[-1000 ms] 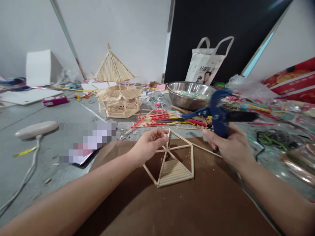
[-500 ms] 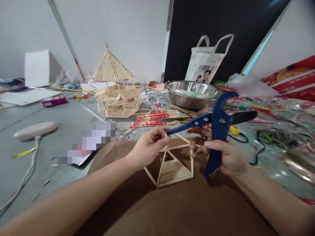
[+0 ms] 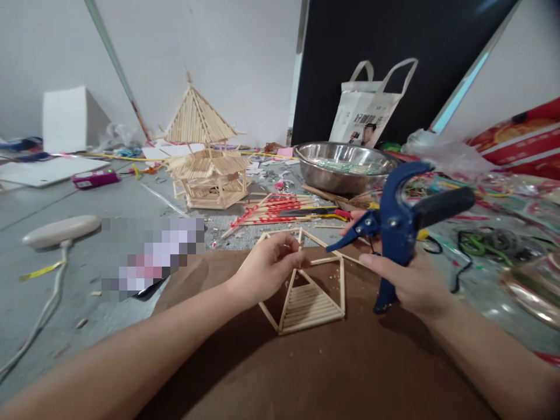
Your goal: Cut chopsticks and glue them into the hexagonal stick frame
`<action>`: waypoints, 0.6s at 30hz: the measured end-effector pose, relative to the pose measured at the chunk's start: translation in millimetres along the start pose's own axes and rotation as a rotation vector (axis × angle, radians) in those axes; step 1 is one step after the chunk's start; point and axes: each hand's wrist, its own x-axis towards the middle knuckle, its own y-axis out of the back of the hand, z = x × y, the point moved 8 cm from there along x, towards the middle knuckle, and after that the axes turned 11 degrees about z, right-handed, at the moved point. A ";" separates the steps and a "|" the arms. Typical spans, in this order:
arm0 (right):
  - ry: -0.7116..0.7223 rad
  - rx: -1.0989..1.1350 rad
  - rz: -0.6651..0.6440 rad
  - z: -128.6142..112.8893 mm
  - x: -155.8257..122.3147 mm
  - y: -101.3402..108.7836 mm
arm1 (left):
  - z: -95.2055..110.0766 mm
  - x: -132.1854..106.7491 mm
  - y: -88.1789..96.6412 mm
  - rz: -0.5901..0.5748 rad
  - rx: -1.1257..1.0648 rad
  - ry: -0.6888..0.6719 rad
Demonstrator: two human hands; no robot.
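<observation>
My left hand (image 3: 273,262) is over the peak of a stick frame, thumb and fingertips pinched together. Whatever is between the fingertips is too small to make out. The wooden stick frame (image 3: 342,286) lies on brown sheeting (image 3: 350,367). One triangular section of it is filled with parallel sticks (image 3: 308,306). My right hand (image 3: 413,280) is wrapped round a blue hand cutter (image 3: 396,245) with a hooked end, a dark arm and a narrow arm. The narrow arm points left above the frame, apart from my left hand.
Behind the frame lie loose sticks and red-and-white strips (image 3: 280,209). A stick-built pavilion (image 3: 212,169) stands back left, and a metal basin (image 3: 345,166) back right. A blurred-out flat object (image 3: 157,256) and a cable with a pale oval end (image 3: 63,232) lie left.
The cutter's narrow arm has drawn back right from my left fingertips, and the tool has turned slightly. My left hand has barely shifted. The stick frame stays in place.
</observation>
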 end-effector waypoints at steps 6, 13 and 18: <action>0.425 -0.586 -0.039 -2.1 0.6 -13.0 | 0.6 3.0 6.2 0.047 -0.119 0.029; 0.513 -0.687 -0.225 2.8 -14.3 -35.1 | -4.1 -0.8 -5.1 -0.098 -0.349 0.140; 0.534 -0.672 -0.261 -1.7 -18.9 -39.4 | -9.0 -5.3 -14.2 -0.191 -0.381 0.195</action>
